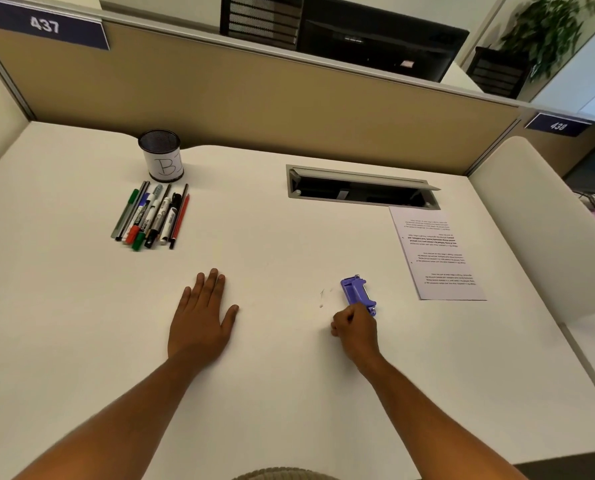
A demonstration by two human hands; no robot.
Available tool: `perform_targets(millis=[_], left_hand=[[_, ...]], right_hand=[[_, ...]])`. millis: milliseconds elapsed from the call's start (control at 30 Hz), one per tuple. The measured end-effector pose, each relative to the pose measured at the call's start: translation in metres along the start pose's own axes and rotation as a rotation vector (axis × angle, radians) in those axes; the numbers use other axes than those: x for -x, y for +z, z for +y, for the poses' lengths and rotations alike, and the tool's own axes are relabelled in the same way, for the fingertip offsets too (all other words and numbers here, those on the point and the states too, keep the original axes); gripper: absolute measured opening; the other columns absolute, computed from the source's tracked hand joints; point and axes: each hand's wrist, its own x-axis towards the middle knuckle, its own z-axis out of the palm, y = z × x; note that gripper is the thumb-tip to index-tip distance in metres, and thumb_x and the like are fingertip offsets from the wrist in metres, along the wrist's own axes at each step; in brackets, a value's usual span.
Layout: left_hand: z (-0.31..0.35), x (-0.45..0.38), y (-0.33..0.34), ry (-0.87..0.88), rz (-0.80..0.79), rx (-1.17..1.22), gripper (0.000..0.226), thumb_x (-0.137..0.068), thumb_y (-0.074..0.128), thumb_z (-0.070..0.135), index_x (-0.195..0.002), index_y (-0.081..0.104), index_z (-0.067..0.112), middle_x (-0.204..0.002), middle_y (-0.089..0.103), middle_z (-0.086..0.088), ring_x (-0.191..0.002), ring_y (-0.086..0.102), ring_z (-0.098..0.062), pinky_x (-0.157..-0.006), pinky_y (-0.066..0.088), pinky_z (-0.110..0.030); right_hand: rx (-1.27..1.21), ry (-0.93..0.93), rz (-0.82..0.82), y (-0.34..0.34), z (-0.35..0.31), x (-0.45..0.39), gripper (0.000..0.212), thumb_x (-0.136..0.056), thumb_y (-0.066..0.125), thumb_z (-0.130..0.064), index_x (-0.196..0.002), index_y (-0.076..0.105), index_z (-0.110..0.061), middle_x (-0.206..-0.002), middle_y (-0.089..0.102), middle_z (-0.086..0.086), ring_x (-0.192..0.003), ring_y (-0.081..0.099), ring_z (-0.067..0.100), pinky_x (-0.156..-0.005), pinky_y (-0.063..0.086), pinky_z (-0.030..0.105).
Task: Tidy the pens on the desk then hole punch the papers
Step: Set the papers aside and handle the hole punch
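The left hand point(202, 317) lay flat on the white desk point(81, 323), while the right hand point(354, 329) curled against a purple hole punch point(357, 292). Pens point(152, 216) lay bunched before a mesh cup point(161, 154); a printed paper point(436, 252) sat right.

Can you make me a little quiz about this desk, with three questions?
1. True or false: the pens are inside the cup.
2. Which hand is at the punch? A) left B) right
3. Fill in: the left hand lies flat on the ____.

Key: 1. False, they lie in a row on the desk in front of the cup. 2. B, the right hand, fingers curled at its near end. 3. Desk. The paper lies right of the punch, apart from it.
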Motion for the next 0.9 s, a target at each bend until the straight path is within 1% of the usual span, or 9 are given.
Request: perform_targets(millis=[33,100,167,233,333,467,500,667,900], left_hand=[[0.0,0.0,0.0,0.0,-0.001,0.0,0.072,-0.098,0.017,0.059,-0.159,0.007,0.023,-0.167,0.001,0.008,-0.154,-0.004,-0.012,-0.126,0.008,-0.037],[-0.001,0.0,0.001,0.0,-0.002,0.002,0.072,-0.098,0.017,0.059,-0.159,0.007,0.024,-0.167,0.002,0.008,-0.154,-0.004,-0.012,-0.126,0.008,-0.037],[0.0,0.0,0.0,-0.002,-0.004,0.003,0.071,-0.098,0.017,0.059,-0.159,0.006,0.024,-0.167,0.001,0.008,-0.154,-0.005,-0.011,-0.126,0.008,-0.037],[0.0,0.0,-0.001,-0.002,-0.005,0.002,0.071,-0.098,0.018,0.058,-0.159,0.006,0.024,-0.167,0.001,0.008,-0.154,-0.005,-0.012,-0.126,0.007,-0.036],[0.001,0.0,-0.002,-0.001,-0.005,-0.003,0.072,-0.098,0.018,0.058,-0.159,0.007,0.023,-0.167,0.002,0.007,-0.154,-0.004,-0.012,-0.126,0.007,-0.037],[0.002,0.0,-0.003,0.0,-0.007,-0.004,0.072,-0.097,0.016,0.058,-0.159,0.008,0.022,-0.167,0.002,0.007,-0.154,-0.003,-0.013,-0.126,0.008,-0.037],[0.002,0.0,-0.003,0.001,-0.008,-0.005,0.072,-0.097,0.016,0.058,-0.159,0.007,0.022,-0.167,0.002,0.007,-0.154,-0.003,-0.013,-0.126,0.008,-0.037],[0.001,0.001,-0.003,0.004,-0.009,-0.001,0.073,-0.097,0.015,0.058,-0.159,0.007,0.022,-0.167,0.001,0.007,-0.154,-0.004,-0.013,-0.126,0.007,-0.037],[0.001,0.001,-0.003,0.003,-0.009,0.0,0.072,-0.098,0.017,0.058,-0.159,0.006,0.022,-0.167,0.0,0.007,-0.154,-0.005,-0.013,-0.126,0.007,-0.037]], right_hand=[[-0.102,0.028,-0.026,-0.005,0.001,0.003,0.01,-0.088,0.058,-0.002,-0.083,0.052,0.003,-0.076,0.071,0.01,-0.071,0.071,0.029,-0.07,0.059,0.042],[-0.187,0.051,-0.05,-0.01,0.003,0.006,0.012,-0.088,0.063,-0.002,-0.086,0.055,0.007,-0.078,0.076,0.009,-0.068,0.075,0.024,-0.063,0.061,0.03],[-0.221,0.088,-0.03,-0.01,0.003,0.005,0.009,-0.086,0.067,-0.002,-0.084,0.059,0.003,-0.079,0.078,0.01,-0.065,0.076,0.02,-0.058,0.059,0.022],[-0.195,0.093,-0.015,-0.008,0.001,0.002,0.007,-0.083,0.069,-0.002,-0.08,0.062,-0.001,-0.078,0.079,0.007,-0.066,0.077,0.02,-0.063,0.061,0.026],[-0.121,0.047,0.001,-0.006,-0.005,-0.001,0.006,-0.078,0.07,0.0,-0.076,0.066,-0.004,-0.071,0.077,0.002,-0.071,0.075,0.025,-0.072,0.062,0.036],[0.057,-0.058,0.047,-0.003,-0.018,-0.006,0.009,-0.079,0.081,-0.014,-0.08,0.072,-0.014,-0.076,0.073,-0.007,-0.075,0.07,0.011,-0.069,0.054,0.022],[0.109,-0.094,0.032,-0.001,-0.021,-0.007,0.006,-0.081,0.08,-0.017,-0.081,0.075,-0.014,-0.078,0.074,-0.007,-0.076,0.07,0.01,-0.07,0.053,0.021],[0.337,-0.201,-0.02,0.006,-0.034,-0.01,0.015,-0.086,0.069,-0.013,-0.077,0.078,-0.005,-0.076,0.077,0.005,-0.077,0.07,0.02,-0.072,0.057,0.034],[0.569,-0.229,-0.001,0.013,-0.042,-0.012,0.023,-0.094,0.059,-0.018,-0.085,0.076,-0.006,-0.083,0.076,0.006,-0.083,0.069,0.02,-0.075,0.056,0.032]])
